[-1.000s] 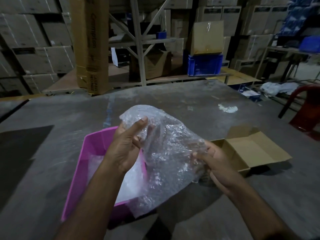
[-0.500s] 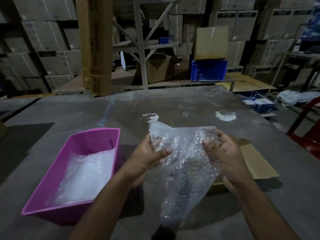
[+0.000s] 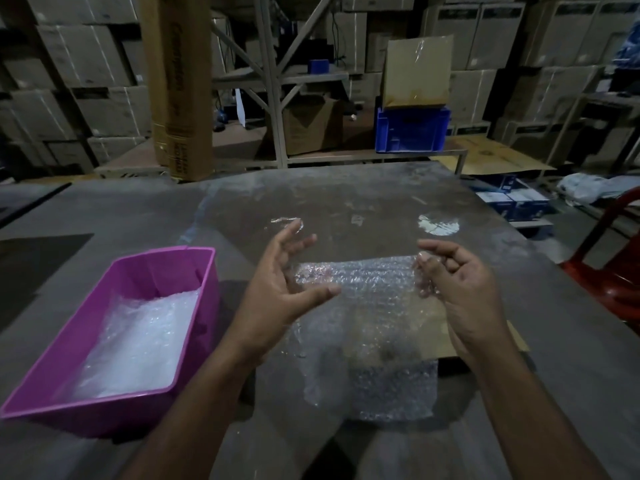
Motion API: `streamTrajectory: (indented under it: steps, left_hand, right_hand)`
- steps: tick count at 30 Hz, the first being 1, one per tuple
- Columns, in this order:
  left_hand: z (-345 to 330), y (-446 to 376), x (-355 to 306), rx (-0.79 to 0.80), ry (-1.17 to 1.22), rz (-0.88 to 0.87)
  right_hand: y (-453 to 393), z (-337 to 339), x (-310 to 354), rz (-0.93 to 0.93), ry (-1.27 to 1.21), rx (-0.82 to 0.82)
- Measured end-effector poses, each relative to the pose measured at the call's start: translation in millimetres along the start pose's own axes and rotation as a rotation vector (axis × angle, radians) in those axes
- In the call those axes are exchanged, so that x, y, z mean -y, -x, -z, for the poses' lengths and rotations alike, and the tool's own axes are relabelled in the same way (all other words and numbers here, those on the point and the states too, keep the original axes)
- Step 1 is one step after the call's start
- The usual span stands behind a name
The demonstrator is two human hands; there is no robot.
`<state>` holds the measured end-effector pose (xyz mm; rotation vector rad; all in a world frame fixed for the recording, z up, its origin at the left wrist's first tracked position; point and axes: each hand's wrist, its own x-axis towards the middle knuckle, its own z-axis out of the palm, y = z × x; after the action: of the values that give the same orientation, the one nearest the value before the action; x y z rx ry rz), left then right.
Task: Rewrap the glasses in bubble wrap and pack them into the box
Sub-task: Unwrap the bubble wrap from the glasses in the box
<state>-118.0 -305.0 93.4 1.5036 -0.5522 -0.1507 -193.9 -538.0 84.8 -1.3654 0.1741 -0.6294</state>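
Observation:
A clear sheet of bubble wrap [image 3: 367,317] hangs spread out in front of me, over the table. My right hand [image 3: 457,292] pinches its top right corner between curled fingers and thumb. My left hand [image 3: 280,282] is at the sheet's left edge with fingers spread and thumb out, gripping nothing. The brown cardboard box [image 3: 516,342] lies behind and under the sheet, mostly hidden, with one flap showing at the right. No bare glass shows in the sheet or in my hands.
A pink plastic bin [image 3: 156,271] with more bubble wrap in it stands on the grey table [image 3: 381,202] at the left. A small shiny clear scrap [image 3: 287,221] lies beyond my left hand. A red chair [image 3: 616,271] stands at the right edge. Stacked cartons and shelving fill the background.
The crumpled bubble wrap has been pulled open into a flat sheet. My left hand let go of its edge and spread its fingers. My right hand moved to the top right corner.

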Motion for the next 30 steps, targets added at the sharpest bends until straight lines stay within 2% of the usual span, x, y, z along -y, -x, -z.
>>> streamTrajectory:
  steps: [2, 5, 8, 12, 15, 22, 26, 30]
  left_hand:
    - [-1.3, 0.4, -3.1, 0.047, -0.092, -0.026]
    - [0.9, -5.3, -8.1, 0.036, -0.199, -0.08]
    - [3.9, -14.7, -14.1, 0.007, -0.242, -0.126]
    - [8.6, -25.6, -23.8, 0.011, -0.274, -0.215]
    - [12.3, -29.7, -26.9, 0.02, -0.309, -0.239]
    - [15.0, -35.7, -22.3, 0.024, -0.44, -0.326]
    - [7.9, -40.3, -20.6, 0.048, -0.402, -0.318]
    - [0.8, -42.8, -21.9, 0.103, -0.338, -0.309]
  right_hand:
    - [-1.9, 1.4, 2.6, 0.009, -0.004, -0.016]
    - [-4.8, 2.1, 8.1, 0.036, 0.01, -0.045]
    - [-1.7, 0.2, 15.5, 0.054, 0.062, 0.024]
    - [2.8, -4.3, 20.9, 0.115, 0.43, 0.103]
    - [1.2, -7.0, 21.2, 0.172, 0.563, 0.034]
    - [13.5, -3.9, 28.4, 0.232, 0.588, -0.095]
    - [23.0, 4.2, 29.5, 0.228, 0.649, -0.149]
    - [21.6, 11.9, 33.4, 0.223, 0.605, -0.184]
